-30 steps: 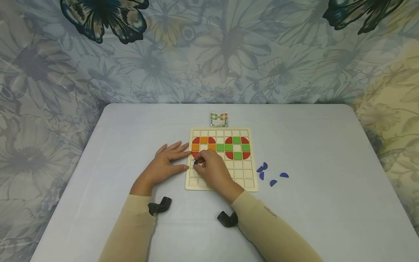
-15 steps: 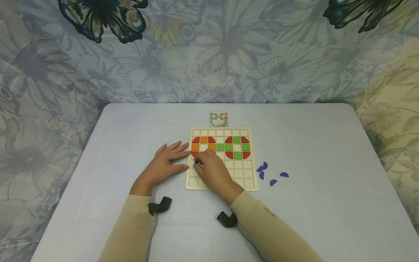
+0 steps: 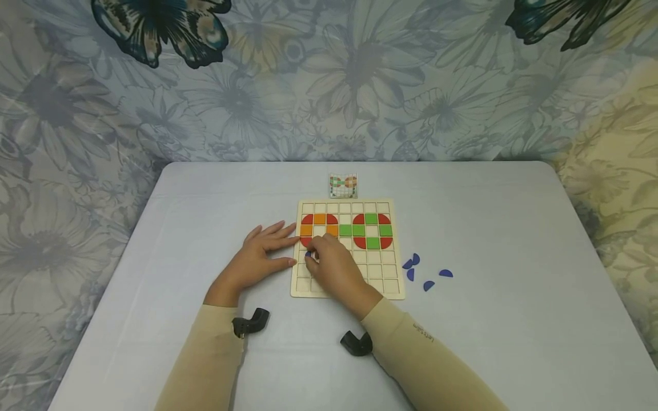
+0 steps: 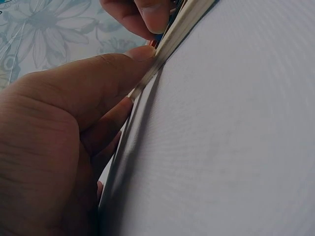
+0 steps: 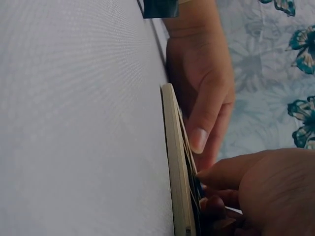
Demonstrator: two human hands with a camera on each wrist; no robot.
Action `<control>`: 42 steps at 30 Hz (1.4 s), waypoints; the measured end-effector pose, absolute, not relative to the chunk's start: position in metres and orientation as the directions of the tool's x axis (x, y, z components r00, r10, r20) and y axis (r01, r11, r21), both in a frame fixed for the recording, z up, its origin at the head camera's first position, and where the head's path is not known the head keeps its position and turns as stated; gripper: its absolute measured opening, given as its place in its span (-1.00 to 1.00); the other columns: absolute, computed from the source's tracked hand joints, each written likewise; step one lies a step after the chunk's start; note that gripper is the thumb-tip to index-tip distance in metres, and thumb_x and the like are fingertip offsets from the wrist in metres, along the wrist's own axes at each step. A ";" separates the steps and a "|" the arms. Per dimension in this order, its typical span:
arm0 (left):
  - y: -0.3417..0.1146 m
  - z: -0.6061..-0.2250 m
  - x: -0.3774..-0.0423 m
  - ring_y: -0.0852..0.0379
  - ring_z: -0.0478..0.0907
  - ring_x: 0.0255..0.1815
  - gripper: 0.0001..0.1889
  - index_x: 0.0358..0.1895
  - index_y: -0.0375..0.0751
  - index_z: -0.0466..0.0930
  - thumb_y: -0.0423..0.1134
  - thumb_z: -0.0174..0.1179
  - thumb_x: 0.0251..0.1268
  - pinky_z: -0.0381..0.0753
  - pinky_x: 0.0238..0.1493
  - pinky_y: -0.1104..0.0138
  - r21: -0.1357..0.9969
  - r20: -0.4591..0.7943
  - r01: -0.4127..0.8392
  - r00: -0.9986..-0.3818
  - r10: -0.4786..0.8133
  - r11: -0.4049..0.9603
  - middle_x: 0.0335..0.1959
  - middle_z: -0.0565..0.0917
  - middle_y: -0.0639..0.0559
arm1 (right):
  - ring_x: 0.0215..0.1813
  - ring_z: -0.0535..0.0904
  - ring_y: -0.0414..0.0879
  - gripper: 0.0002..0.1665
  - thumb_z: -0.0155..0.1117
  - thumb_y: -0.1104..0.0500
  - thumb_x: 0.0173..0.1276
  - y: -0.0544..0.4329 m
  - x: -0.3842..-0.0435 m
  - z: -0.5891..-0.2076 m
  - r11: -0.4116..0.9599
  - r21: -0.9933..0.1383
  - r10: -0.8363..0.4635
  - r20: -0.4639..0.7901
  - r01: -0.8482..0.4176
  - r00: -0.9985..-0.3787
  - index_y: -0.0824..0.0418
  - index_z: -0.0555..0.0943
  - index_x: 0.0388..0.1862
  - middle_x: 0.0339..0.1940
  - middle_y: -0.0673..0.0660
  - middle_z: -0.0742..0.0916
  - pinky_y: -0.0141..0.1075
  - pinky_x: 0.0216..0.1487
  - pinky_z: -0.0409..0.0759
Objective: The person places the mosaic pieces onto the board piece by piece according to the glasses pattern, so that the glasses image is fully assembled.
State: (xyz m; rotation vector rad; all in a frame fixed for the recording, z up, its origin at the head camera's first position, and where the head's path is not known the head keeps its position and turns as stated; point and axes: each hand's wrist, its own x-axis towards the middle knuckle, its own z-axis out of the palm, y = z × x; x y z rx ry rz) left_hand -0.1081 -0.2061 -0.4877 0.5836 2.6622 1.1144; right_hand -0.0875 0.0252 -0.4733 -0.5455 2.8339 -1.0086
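Note:
A wooden grid board (image 3: 345,291) lies on the table with red, orange and green pieces set in its upper rows. My left hand (image 3: 257,260) rests at the board's left edge, fingers spread and fairly straight, thumb and fingertips touching the rim. Over the board's left part, my right hand (image 3: 334,268) pinches a small blue half-circle piece (image 3: 308,254) between thumb and fingers, just below a red corner piece (image 3: 304,242). Most of that blue piece is hidden by the fingers. In the right wrist view the right thumb (image 5: 231,169) is low against the board's surface.
Several loose blue half-circle pieces (image 3: 429,286) lie on the white table (image 3: 504,319) right of the board. Behind the board is a small pattern card (image 3: 342,186). A black wrist camera (image 3: 251,321) sits by the left sleeve, another black camera (image 3: 357,343) by the right.
The blue piece under the right fingertips shows slightly less and has shifted a little. The right fingers moved very slightly; the left hand stays in place.

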 end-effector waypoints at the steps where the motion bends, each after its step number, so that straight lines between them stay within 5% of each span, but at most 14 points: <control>1: -0.206 -0.488 -0.108 0.12 0.09 0.73 -0.40 0.47 0.03 0.68 -0.06 0.56 0.39 -0.35 0.71 -0.02 0.715 -0.031 0.280 -0.903 0.429 0.640 0.61 0.41 0.25 | -0.24 0.53 -0.09 -0.84 0.50 0.25 0.51 0.026 -0.087 -0.473 0.716 -0.632 -0.359 0.032 -0.297 -0.933 0.24 0.73 -0.01 -0.28 0.02 0.60 -0.29 -0.26 0.60; 12: -0.206 -0.489 -0.109 0.12 0.09 0.73 -0.40 0.48 0.05 0.67 -0.06 0.55 0.41 -0.34 0.71 -0.06 0.717 -0.046 0.268 -0.903 0.427 0.644 0.61 0.39 0.28 | -0.23 0.57 -0.10 -0.63 0.50 0.18 0.51 0.045 -0.087 -0.470 0.508 -0.831 -0.402 0.004 -0.227 -0.916 0.25 0.70 0.22 -0.23 -0.03 0.66 -0.21 -0.19 0.65; 19: -0.206 -0.489 -0.109 0.09 0.09 0.74 -0.40 0.47 0.05 0.68 -0.03 0.55 0.39 -0.33 0.71 -0.08 0.714 -0.037 0.275 -0.903 0.427 0.644 0.61 0.40 0.24 | -0.12 0.64 -0.07 -0.57 0.44 -0.04 0.60 0.067 -0.086 -0.461 0.357 -0.927 -0.385 -0.031 -0.118 -0.922 0.17 0.70 0.27 -0.15 -0.04 0.74 -0.16 -0.07 0.69; 33: -0.204 -0.487 -0.107 0.08 0.06 0.75 -0.38 0.46 0.00 0.69 -0.05 0.58 0.34 -0.34 0.71 -0.07 0.711 -0.063 0.239 -0.915 0.399 0.662 0.62 0.40 0.22 | 0.07 0.66 0.21 -0.23 -0.32 -0.15 0.86 0.145 -0.089 -0.443 -0.039 -0.996 -0.441 0.084 -0.075 -0.894 0.49 0.47 0.46 0.11 0.38 0.70 -0.16 0.04 0.67; 42: -0.202 -0.486 -0.106 0.09 0.06 0.75 -0.37 0.46 0.00 0.69 -0.04 0.59 0.34 -0.35 0.71 -0.04 0.716 -0.062 0.238 -0.915 0.399 0.656 0.62 0.40 0.22 | 0.23 0.59 0.27 -0.06 -0.41 -0.34 0.80 0.198 -0.087 -0.444 -0.092 -0.992 -0.378 0.119 -0.091 -0.918 0.44 0.45 0.49 0.16 0.45 0.64 -0.02 0.23 0.57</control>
